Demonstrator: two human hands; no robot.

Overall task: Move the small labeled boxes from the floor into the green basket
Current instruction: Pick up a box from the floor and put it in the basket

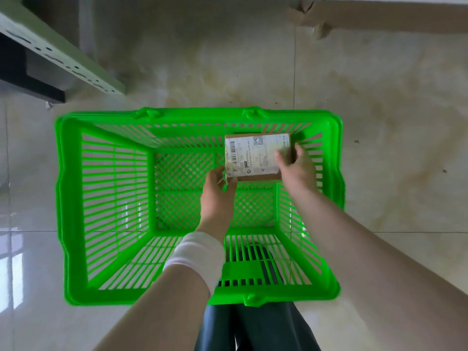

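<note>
As arms reach over green basket (pixel 73 198), left hand (pixel 217 196), right hand (pixel 297 168), both holding labeled box (pixel 253 155)

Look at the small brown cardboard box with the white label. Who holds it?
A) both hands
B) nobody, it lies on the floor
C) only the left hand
A: the left hand pinches a near corner of the small brown cardboard box with the white label and the right hand grips its right end, over the green plastic basket.
</note>
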